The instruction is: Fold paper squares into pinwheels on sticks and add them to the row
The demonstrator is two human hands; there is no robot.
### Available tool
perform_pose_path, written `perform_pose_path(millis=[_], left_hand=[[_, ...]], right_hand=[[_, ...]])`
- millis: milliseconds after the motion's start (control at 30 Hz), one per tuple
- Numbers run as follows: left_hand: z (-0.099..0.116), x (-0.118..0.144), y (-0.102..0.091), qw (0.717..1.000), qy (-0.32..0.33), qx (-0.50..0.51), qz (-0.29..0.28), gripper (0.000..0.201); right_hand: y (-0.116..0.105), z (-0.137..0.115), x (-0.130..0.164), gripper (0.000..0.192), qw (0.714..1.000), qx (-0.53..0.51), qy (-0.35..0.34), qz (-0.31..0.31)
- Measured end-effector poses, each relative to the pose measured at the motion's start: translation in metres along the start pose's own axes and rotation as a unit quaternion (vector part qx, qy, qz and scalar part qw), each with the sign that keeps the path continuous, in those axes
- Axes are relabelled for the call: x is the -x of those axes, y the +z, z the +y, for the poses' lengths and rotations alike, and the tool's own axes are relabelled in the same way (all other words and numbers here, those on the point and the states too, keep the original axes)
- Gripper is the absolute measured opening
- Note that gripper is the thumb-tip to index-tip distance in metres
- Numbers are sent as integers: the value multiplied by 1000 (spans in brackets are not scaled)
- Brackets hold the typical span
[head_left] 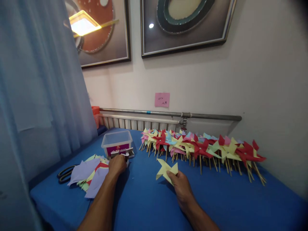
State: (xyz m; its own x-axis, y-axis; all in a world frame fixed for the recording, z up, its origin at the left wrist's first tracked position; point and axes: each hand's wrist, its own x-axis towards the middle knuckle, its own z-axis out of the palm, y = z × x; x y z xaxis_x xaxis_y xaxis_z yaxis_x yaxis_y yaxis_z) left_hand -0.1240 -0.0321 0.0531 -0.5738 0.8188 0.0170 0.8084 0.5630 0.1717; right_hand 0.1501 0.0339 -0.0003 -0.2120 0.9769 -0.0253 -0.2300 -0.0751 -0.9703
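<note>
While the right hand (pixel 181 187) pinches the folded yellow pinwheel (pixel 166 170) flat just ahead of its fingers, the left hand (pixel 117 165), curled at the small box (pixel 125 153) beyond its knuckles, should probably pick gently, keeping the folds pressed.

We see a blue worktop (pixel 149 205) carrying pinwheels (pixel 202 149) beyond our right grip (pixel 179 186), a tub (pixel 117 142) beyond the left grip (pixel 117 165), papers (pixel 90 175) and scissors (pixel 64 174) left of it.
</note>
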Motion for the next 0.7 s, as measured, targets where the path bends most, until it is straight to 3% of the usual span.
perform_pose_path(millis=[333, 700], left_hand=[[0, -2, 3, 1000, 16, 10, -4, 35], [1, 5, 1, 997, -10, 48, 58, 31]], right_hand=[[0, -1, 0, 38, 1000, 3, -3, -26], [-5, 21, -16, 40, 1000, -1, -1, -18]])
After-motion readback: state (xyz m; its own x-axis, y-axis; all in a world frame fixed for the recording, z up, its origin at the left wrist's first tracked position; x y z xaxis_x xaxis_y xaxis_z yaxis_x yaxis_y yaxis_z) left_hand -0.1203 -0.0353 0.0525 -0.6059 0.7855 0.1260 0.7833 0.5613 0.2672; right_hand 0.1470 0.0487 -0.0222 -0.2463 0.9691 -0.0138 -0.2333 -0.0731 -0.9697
